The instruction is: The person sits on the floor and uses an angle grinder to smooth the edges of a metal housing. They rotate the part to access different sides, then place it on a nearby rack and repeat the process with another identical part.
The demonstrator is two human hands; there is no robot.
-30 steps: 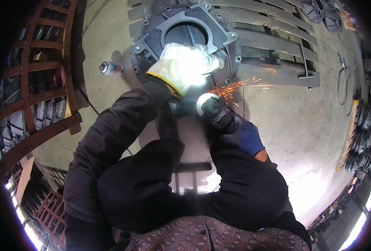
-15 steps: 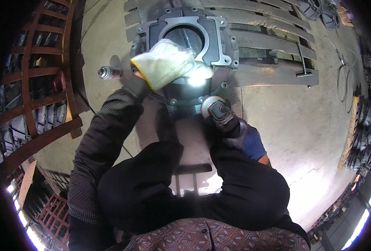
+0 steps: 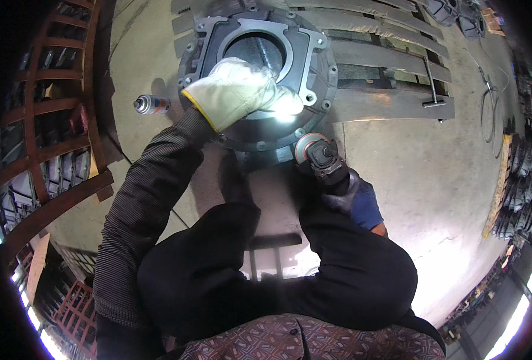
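My left hand point(image 3: 239, 93), in a pale leather glove with a yellow cuff, lies flat on the face of a large round dark metal casting point(image 3: 320, 78) with a square frame and a round bore. My right hand point(image 3: 353, 198), in a blue and dark glove, grips an angle grinder point(image 3: 320, 155). The grinder's disc sits just off the casting's near rim, and no sparks show. My knees and dark trousers fill the lower middle of the view.
A spray can point(image 3: 149, 104) lies on the concrete floor left of the casting. Grey steel slats point(image 3: 386, 60) carry the casting, with a T-handled tool point(image 3: 431, 84) on them. Rust-red metal racks point(image 3: 50, 132) stand at left. Stacked parts line the right edge point(image 3: 518, 192).
The grinder stopped throwing sparks and drew back from the casting's rim. My left hand slid from the near rim up and left onto the casting's face.
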